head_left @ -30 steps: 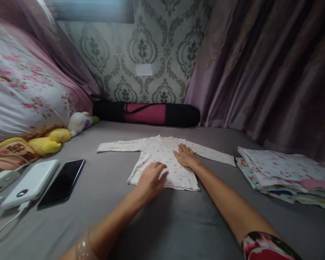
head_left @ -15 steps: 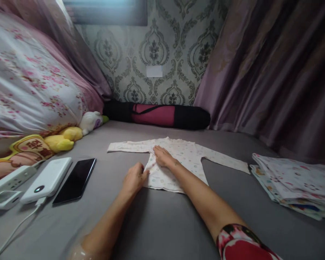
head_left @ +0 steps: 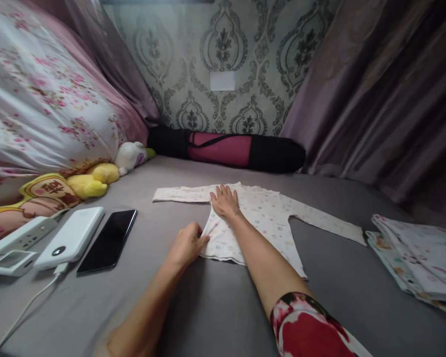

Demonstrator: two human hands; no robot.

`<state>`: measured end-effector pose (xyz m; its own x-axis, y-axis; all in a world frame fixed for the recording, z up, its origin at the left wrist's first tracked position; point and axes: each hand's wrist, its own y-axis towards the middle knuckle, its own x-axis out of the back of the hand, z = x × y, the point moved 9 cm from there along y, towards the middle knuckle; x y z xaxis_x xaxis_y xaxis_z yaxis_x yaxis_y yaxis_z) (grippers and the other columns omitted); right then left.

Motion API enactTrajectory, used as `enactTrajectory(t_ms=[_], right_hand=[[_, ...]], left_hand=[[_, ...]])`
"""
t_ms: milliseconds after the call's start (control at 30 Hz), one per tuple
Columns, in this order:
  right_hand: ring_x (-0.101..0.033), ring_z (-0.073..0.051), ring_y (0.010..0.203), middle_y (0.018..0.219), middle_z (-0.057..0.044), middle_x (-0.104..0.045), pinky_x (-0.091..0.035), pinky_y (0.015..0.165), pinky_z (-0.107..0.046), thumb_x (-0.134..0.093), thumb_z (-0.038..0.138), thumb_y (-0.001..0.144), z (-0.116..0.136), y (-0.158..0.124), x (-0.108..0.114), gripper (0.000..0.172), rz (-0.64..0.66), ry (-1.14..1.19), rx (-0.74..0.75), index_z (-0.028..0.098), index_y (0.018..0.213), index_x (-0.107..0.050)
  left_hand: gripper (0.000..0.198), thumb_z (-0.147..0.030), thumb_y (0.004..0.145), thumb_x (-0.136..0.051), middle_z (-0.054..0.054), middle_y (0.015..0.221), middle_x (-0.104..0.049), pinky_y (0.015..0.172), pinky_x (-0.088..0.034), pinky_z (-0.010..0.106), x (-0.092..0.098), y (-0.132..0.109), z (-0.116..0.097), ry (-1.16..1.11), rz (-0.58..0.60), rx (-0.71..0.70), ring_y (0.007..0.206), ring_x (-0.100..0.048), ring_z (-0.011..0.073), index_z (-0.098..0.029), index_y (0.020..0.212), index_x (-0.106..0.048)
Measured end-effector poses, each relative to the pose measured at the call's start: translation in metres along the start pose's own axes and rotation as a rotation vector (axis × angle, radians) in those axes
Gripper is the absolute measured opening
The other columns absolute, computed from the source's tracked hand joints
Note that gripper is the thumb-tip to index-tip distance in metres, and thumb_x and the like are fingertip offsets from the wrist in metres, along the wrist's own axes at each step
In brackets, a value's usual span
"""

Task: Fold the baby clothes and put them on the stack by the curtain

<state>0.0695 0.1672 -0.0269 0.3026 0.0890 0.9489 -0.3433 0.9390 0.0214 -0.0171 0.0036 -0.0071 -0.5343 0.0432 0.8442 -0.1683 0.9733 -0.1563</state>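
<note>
A small white long-sleeved baby shirt point(head_left: 264, 218) with coloured dots lies flat on the grey bed sheet point(head_left: 215, 307), sleeves spread to both sides. My right hand point(head_left: 225, 201) lies flat and open on the shirt's left shoulder, near the collar. My left hand point(head_left: 188, 243) is closed in a pinch on the shirt's lower left edge, fingers curled round the hem.
A black phone point(head_left: 107, 240), a white power bank point(head_left: 71, 238) with a cable and a power strip point(head_left: 17, 238) lie at the left. Plush toys point(head_left: 96, 178) and a floral pillow point(head_left: 40, 114) are behind them. A stack of folded clothes point(head_left: 419, 253) sits at the right. A rolled mat bag point(head_left: 230, 151) lies along the wall.
My right hand slid left from the shirt's middle to its left shoulder. My left hand moved from the shirt's front to the lower left hem and pinched it.
</note>
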Motion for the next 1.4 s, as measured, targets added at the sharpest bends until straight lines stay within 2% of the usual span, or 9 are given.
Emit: enactTrajectory(t_ms=[267, 433, 667, 900, 1100, 1200, 1267, 1333, 1400], right_hand=[[-0.011, -0.026, 0.144, 0.157, -0.008, -0.022, -0.003, 0.114, -0.048, -0.017, 0.051, 0.095, 0.0, 0.0, 0.005, 0.065, -0.026, 0.042, 0.014, 0.015, 0.148, -0.028], [-0.017, -0.021, 0.144, 0.155, -0.011, -0.025, -0.01, 0.115, -0.039, -0.018, 0.049, 0.095, -0.013, -0.012, 0.013, 0.066, 0.066, 0.11, 0.065, 0.011, 0.149, -0.025], [-0.003, -0.025, 0.146, 0.159, -0.012, -0.008, 0.001, 0.115, -0.047, -0.018, 0.052, 0.096, -0.025, -0.094, 0.015, 0.069, 0.147, -0.008, 0.142, 0.011, 0.151, -0.019], [-0.002, -0.024, 0.146, 0.159, -0.01, -0.007, 0.003, 0.116, -0.047, -0.019, 0.051, 0.097, 0.012, -0.172, 0.011, 0.065, 0.226, 0.012, 0.352, 0.016, 0.151, -0.02], [-0.011, -0.022, 0.145, 0.157, -0.006, -0.019, -0.005, 0.118, -0.043, -0.024, 0.047, 0.097, 0.041, -0.236, 0.022, 0.058, 0.373, 0.169, 0.532, 0.019, 0.148, -0.031], [-0.035, -0.018, 0.137, 0.147, -0.002, -0.042, -0.024, 0.114, -0.033, -0.024, 0.044, 0.097, 0.033, -0.23, 0.036, 0.053, 0.436, 0.324, 0.547, 0.022, 0.142, -0.043], [-0.043, -0.017, 0.131, 0.141, -0.001, -0.051, -0.03, 0.11, -0.031, -0.025, 0.041, 0.097, 0.007, -0.201, 0.052, 0.051, 0.307, 0.351, 0.449, 0.022, 0.138, -0.048], [-0.033, -0.019, 0.138, 0.147, -0.006, -0.043, -0.022, 0.114, -0.033, -0.03, 0.036, 0.096, -0.037, -0.166, 0.068, 0.05, 0.072, 0.202, 0.244, 0.016, 0.139, -0.046], [-0.019, -0.023, 0.144, 0.155, -0.012, -0.027, -0.012, 0.116, -0.037, -0.029, 0.038, 0.096, -0.081, -0.143, 0.068, 0.056, -0.01, 0.036, 0.025, 0.01, 0.143, -0.038]], left_hand=[[0.014, -0.029, 0.077, -0.056, 0.005, 0.077, -0.065, 0.06, -0.038, 0.024, 0.007, -0.001, 0.0, -0.045, 0.031, 0.023, 0.073, -0.059, 0.0182, -0.017, 0.08, -0.061], [0.015, -0.028, 0.072, -0.057, 0.003, 0.071, -0.066, 0.056, -0.038, 0.023, 0.007, 0.002, 0.001, -0.045, 0.039, 0.03, 0.068, -0.06, 0.0174, -0.016, 0.078, -0.062], [0.016, -0.026, 0.07, -0.056, 0.004, 0.071, -0.066, 0.057, -0.039, 0.023, 0.006, 0.005, 0.001, 0.004, 0.028, -0.005, 0.067, -0.06, 0.0176, -0.015, 0.079, -0.064], [0.015, -0.026, 0.07, -0.055, 0.004, 0.07, -0.065, 0.058, -0.04, 0.023, 0.011, 0.003, 0.001, 0.015, 0.011, -0.03, 0.067, -0.06, 0.0175, -0.015, 0.077, -0.062], [0.014, -0.027, 0.073, -0.057, 0.006, 0.077, -0.067, 0.062, -0.042, 0.024, 0.012, 0.0, 0.001, 0.052, 0.002, -0.036, 0.073, -0.061, 0.0194, -0.016, 0.081, -0.061], [0.022, -0.031, 0.08, -0.053, 0.009, 0.092, -0.068, 0.074, -0.045, 0.028, 0.015, -0.001, -0.007, 0.11, -0.164, -0.113, 0.087, -0.061, 0.0218, -0.017, 0.095, -0.06], [0.03, -0.037, 0.087, -0.046, 0.01, 0.104, -0.066, 0.087, -0.043, 0.031, 0.015, -0.006, -0.025, 0.11, -0.303, -0.276, 0.1, -0.058, 0.022, -0.018, 0.108, -0.056], [0.037, -0.041, 0.092, -0.039, 0.012, 0.121, -0.061, 0.1, -0.037, 0.033, 0.004, -0.014, -0.048, 0.113, -0.342, -0.491, 0.115, -0.053, 0.0214, -0.018, 0.119, -0.052], [0.043, -0.042, 0.094, -0.034, 0.013, 0.138, -0.05, 0.11, -0.028, 0.036, -0.014, -0.019, -0.064, 0.164, -0.274, -0.628, 0.131, -0.041, 0.0222, -0.018, 0.127, -0.047]])
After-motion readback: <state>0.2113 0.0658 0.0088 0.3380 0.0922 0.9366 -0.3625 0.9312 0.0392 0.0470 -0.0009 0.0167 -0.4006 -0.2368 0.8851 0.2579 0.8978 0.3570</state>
